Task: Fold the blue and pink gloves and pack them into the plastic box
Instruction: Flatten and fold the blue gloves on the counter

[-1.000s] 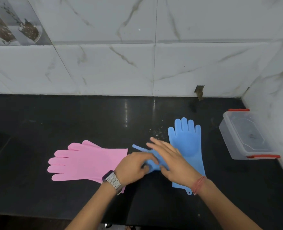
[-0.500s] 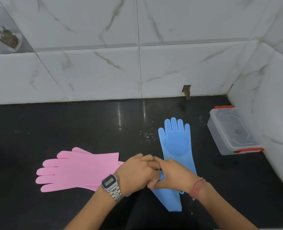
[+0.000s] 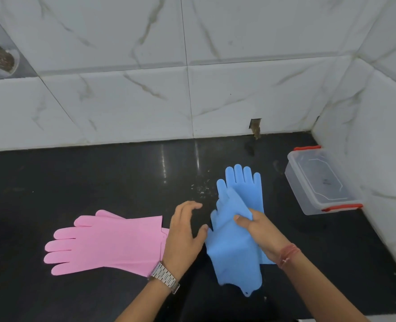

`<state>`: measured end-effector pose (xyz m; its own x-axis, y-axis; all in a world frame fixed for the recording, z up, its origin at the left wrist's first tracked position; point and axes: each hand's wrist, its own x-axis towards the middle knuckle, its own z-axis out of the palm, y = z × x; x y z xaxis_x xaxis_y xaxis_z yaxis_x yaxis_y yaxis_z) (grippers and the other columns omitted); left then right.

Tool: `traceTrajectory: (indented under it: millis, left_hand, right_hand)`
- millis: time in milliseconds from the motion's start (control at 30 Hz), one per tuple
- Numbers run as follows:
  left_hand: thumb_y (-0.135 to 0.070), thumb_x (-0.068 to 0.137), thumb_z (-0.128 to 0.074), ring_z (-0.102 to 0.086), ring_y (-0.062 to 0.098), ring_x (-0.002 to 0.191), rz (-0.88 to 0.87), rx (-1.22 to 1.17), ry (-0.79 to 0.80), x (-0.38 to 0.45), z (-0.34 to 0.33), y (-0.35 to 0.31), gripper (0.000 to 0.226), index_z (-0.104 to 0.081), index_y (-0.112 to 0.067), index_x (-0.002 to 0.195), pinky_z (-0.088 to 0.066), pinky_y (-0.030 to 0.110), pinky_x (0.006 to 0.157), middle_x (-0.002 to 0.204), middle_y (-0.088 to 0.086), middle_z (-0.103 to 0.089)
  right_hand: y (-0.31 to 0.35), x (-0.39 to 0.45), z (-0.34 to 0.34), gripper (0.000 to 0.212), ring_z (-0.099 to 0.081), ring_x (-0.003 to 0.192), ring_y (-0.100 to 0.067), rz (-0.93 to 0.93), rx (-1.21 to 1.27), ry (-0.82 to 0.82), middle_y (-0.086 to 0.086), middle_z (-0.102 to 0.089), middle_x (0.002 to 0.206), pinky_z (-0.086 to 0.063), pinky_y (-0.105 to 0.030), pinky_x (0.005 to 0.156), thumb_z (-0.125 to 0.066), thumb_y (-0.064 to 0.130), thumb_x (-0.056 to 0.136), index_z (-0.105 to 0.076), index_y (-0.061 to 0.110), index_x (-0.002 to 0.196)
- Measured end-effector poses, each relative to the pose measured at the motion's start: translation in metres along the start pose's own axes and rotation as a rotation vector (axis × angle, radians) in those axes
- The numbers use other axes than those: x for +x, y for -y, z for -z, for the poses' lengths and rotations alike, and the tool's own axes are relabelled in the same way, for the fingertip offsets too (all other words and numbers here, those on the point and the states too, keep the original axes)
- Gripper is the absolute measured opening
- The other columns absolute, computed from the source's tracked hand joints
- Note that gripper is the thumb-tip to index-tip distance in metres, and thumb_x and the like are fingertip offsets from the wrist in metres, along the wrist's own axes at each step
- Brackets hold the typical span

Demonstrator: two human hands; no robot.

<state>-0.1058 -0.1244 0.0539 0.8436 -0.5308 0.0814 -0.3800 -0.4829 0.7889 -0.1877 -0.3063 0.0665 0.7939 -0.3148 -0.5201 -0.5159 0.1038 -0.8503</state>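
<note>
Two blue gloves [image 3: 235, 247] lie on the black counter [image 3: 99, 177], one flat with fingers pointing to the wall, the other laid slanting over it. My right hand [image 3: 258, 231] pinches the upper blue glove near its palm. My left hand [image 3: 184, 233] hovers open just left of the blue gloves, over the cuffs of the pink gloves [image 3: 104, 245], which lie stacked flat with fingers pointing left. The clear plastic box [image 3: 320, 180] with red clips stands at the right, against the side wall, lid on.
White marble-look tiles form the back wall and the right wall [image 3: 378, 135]. Small white crumbs [image 3: 201, 188] lie on the counter just left of the blue fingertips. The counter's front edge runs along the bottom of the view.
My hands have separated: the left let go and opened, moving left. My right hand has drawn the second blue glove up over the flat one.
</note>
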Motion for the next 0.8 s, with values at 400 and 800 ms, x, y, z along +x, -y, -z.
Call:
traceTrajectory:
  millis: [400,800]
  left_hand:
    - [-0.059,0.092,-0.044,-0.059,0.004,0.117,0.472,-0.685,0.521,-0.02,-0.027,0.0,0.048,-0.065,-0.026,0.12,-0.044,0.024,0.097,0.12,-0.006,-0.069]
    - [-0.019,0.091,-0.065,-0.07,0.022,0.1,0.526,-0.751,0.506,0.017,-0.065,0.007,0.029,-0.056,-0.011,0.118,-0.059,0.036,0.079,0.114,0.006,-0.069]
  right_hand:
    - [-0.014,0.017,0.017,0.036,-0.063,0.108,-0.036,0.01,0.385,-0.021,-0.014,-0.065,0.121,-0.053,-0.052,0.09,-0.052,0.008,0.095,-0.053,0.02,0.129]
    - [-0.019,0.07,0.052,0.039,-0.062,0.109,-0.038,0.028,0.43,-0.089,-0.02,-0.061,0.128,-0.048,-0.055,0.096,-0.053,0.007,0.095,-0.051,0.006,0.133]
